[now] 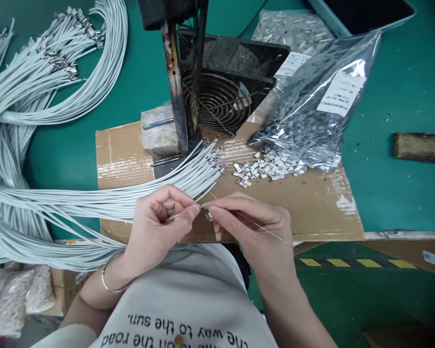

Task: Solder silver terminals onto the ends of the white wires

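My left hand (163, 224) is closed in a pinch on a white cable (172, 218), close to its coloured end. Thumb and forefinger of my right hand (248, 222) meet right at that end, almost touching the left fingertips. Through the right hand runs a thin silvery wire (266, 228), which sticks out past the fingers and trails over the wrist. A small silvery connector (208, 216) shows under the right fingertips; how it is held is hidden. Just beyond both hands lies a bundle of white cables (94, 199) with stripped, coloured tips.
Loose small connectors (271, 166) lie on the cardboard (322, 208), beside a clear bag of connectors (304, 106). A soldering iron (176, 87) on a stand points down before a black fan (217, 104). More cable bundles (105, 82) fill the left; a phone (366, 14) rests top right.
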Action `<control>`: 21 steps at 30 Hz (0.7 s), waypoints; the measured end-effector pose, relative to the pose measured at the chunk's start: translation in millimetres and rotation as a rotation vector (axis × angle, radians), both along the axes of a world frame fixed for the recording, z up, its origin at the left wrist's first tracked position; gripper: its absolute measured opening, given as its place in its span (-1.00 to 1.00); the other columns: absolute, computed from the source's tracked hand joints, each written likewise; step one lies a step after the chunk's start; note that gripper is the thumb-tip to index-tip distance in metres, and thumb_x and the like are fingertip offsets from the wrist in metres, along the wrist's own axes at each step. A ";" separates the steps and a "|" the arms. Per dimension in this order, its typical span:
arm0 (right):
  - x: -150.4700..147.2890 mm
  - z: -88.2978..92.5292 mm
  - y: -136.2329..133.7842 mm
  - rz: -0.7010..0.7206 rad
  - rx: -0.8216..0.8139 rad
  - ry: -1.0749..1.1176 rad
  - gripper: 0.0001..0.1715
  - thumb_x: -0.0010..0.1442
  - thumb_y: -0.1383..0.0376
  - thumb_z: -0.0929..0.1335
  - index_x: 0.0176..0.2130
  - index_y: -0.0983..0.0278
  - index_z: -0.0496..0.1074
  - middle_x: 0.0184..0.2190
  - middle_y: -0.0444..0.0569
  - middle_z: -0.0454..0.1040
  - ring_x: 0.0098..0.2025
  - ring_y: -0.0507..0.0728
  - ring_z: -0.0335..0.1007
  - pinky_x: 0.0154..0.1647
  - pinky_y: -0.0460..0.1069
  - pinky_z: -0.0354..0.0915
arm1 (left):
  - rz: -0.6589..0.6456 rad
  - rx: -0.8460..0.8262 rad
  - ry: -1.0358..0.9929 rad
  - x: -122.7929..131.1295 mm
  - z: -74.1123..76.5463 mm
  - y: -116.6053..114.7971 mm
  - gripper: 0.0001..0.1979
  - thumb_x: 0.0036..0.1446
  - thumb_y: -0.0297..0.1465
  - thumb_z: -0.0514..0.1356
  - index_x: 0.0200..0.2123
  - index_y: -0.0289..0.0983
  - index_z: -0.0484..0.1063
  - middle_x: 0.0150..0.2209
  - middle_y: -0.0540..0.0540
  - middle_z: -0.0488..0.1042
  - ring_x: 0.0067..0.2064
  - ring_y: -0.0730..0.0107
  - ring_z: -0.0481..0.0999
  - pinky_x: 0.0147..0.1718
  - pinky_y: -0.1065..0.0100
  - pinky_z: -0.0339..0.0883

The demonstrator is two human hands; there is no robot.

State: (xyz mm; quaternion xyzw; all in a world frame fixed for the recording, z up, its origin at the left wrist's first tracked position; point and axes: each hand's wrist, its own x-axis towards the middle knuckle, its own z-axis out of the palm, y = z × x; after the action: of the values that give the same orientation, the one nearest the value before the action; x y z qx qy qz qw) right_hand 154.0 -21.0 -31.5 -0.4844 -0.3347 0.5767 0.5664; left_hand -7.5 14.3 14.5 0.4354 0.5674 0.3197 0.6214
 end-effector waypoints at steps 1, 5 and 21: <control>-0.3 -0.1 -0.1 -0.002 -0.002 -0.001 -0.83 0.22 0.40 0.53 -0.28 0.12 0.75 -0.47 -0.13 0.62 -0.57 -0.03 0.44 -0.61 -0.15 0.44 | 0.003 -0.003 -0.003 0.0 -0.1 -0.1 -0.86 0.12 -0.51 0.36 -0.44 -0.27 0.48 -0.67 0.16 0.30 -0.65 0.67 0.10 -0.68 0.56 -0.06; -1.7 -0.1 -0.1 -0.007 0.009 0.029 -0.80 0.24 0.40 0.52 -0.25 0.09 0.75 -0.45 -0.13 0.62 -0.55 -0.03 0.47 -0.59 -0.15 0.47 | -0.002 -0.011 -0.013 0.8 0.1 0.9 -0.86 0.12 -0.52 0.37 -0.44 -0.27 0.48 -0.66 0.15 0.30 -0.65 0.66 0.10 -0.67 0.55 -0.06; -2.4 -3.2 1.6 -0.120 -0.042 0.049 -0.81 0.21 0.40 0.53 -0.26 0.09 0.74 -0.47 -0.15 0.65 -0.58 -0.01 0.48 -0.62 -0.14 0.46 | 0.002 0.016 0.010 -0.4 -0.7 2.3 -0.87 0.12 -0.53 0.36 -0.44 -0.27 0.51 -0.62 0.10 0.40 -0.61 0.62 0.26 -0.62 0.55 0.10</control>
State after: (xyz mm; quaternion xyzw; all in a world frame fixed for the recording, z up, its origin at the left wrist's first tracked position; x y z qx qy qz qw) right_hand 151.6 -19.4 -34.7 -0.5012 -0.2790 0.5603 0.5975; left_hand -7.8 16.6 13.8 0.4416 0.5684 0.3226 0.6147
